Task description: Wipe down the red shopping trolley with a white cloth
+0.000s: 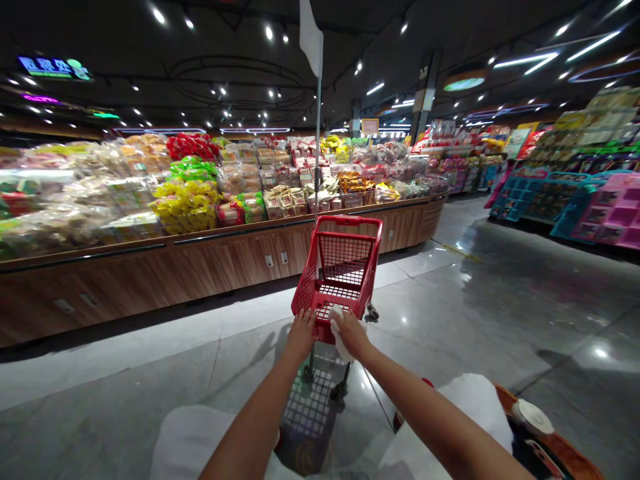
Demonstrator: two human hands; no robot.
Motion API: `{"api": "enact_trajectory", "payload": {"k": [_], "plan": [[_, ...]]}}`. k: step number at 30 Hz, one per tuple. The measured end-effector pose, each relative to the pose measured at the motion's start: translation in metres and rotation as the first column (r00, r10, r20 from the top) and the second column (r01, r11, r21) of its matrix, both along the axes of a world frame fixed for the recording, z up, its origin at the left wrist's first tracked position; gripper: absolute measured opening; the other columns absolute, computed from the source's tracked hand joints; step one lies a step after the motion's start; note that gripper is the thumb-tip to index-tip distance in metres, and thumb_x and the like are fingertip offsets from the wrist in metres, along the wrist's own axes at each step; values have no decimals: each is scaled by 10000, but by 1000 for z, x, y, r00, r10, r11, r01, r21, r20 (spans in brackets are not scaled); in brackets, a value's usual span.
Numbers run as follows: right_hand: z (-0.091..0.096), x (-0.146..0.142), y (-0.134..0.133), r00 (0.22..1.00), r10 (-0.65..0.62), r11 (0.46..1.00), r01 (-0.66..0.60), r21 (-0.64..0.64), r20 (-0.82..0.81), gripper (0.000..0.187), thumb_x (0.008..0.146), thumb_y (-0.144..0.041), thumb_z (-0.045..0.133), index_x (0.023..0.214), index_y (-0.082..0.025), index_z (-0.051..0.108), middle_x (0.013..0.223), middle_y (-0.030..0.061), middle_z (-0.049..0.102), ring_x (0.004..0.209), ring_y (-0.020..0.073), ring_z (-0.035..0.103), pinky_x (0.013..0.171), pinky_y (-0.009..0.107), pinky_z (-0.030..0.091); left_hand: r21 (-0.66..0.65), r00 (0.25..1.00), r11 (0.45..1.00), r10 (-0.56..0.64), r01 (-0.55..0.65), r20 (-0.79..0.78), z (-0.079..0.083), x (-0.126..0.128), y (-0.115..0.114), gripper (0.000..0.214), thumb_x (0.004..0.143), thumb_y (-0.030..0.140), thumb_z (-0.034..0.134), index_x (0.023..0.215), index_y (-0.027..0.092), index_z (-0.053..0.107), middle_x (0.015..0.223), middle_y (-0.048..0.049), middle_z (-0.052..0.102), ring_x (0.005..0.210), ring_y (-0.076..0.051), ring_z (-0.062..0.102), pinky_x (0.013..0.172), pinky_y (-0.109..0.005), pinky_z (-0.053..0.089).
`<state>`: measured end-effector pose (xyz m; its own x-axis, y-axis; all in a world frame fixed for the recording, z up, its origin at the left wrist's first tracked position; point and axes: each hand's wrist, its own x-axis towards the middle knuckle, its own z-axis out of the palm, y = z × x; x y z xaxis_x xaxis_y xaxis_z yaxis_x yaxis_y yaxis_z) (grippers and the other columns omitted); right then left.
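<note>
A small red shopping cart (347, 257) with a grid basket stands in front of me, a white flag (311, 39) on a tall pole rising at its left side. My left hand (302, 329) is on the near left corner of the cart's rim, its fingers over the edge. In my right hand (351, 333) is a crumpled white cloth (341, 344), held against the near right part of the rim. The ends of the right fingers are partly hidden by the cloth. Nothing lies in the visible part of the basket.
Behind the cart runs a long wooden display counter (240, 263) heaped with packaged snacks (187, 200). Blue and pink display racks (545, 200) stand at the right. A brown open bag (565, 453) is beside me at lower right. The grey floor (480, 320) is shiny.
</note>
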<state>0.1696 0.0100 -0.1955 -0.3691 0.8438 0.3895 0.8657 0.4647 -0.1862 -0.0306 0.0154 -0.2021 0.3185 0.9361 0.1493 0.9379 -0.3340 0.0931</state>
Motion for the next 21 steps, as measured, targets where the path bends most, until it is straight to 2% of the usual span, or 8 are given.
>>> {"api": "enact_trajectory", "payload": {"k": [3,5,9,12,14,17,19,21], "plan": [[11,13,6,998,-43,998,41,-52,-37,408,904,-139,463,1305,-165,532,1323,150,552,1191,245,530,1048,407,383,6,999,999,-38,37,25,2,0,-8,762,781,170,612,1468,160,284,1545,-149,323,1447,-316,228,1165,-498,257],[10,13,5,998,-52,997,50,-62,-33,378,905,-138,459,1267,-162,563,1366,149,525,1239,246,498,1081,417,346,1,997,998,-62,62,56,4,6,-14,743,789,149,587,1469,181,288,1550,-135,317,1450,-303,226,1168,-496,254],[-2,-20,-6,997,-75,994,73,-76,-31,361,925,-134,419,1242,-163,588,1306,135,585,1229,228,512,1128,421,286,-33,990,997,-58,63,128,5,19,-26,677,809,119,534,1454,182,338,1540,-128,337,1446,-307,237,1176,-503,243],[-1,-37,-11,997,-61,995,56,-80,-54,402,934,-162,427,1324,-174,523,1318,127,575,1224,218,510,1107,404,320,-64,980,993,-84,97,183,6,13,-30,650,808,57,458,1445,147,364,1532,-121,354,1440,-280,260,1190,-472,237],[7,-29,-12,999,24,996,-28,-81,-42,409,927,-223,486,1335,-201,510,1329,115,563,1216,219,510,1075,392,357,-91,967,986,-115,138,227,5,1,-32,700,768,-4,407,1449,152,362,1531,-96,362,1433,-251,283,1187,-456,261],[17,3,-10,994,109,993,-109,-47,10,390,883,-364,597,1248,-230,573,1261,108,587,1178,242,526,1070,415,347,-103,939,977,-147,187,312,1,-15,-32,798,698,-58,363,1457,190,359,1521,-58,380,1420,-219,316,1175,-463,295],[15,16,-10,996,84,996,-83,-22,24,376,875,-404,608,1205,-223,591,1158,103,620,1111,242,557,1085,446,320,-85,921,979,-143,185,363,-2,-17,-33,778,718,-50,358,1457,196,366,1512,-59,394,1416,-219,324,1175,-484,290],[5,8,-13,999,36,999,-36,-8,11,363,896,-368,580,1218,-201,573,1109,107,634,1079,242,573,1104,469,292,-89,912,982,-118,166,394,-2,-13,-35,725,758,-28,366,1450,187,382,1504,-68,405,1414,-226,327,1176,-491,282]]}}
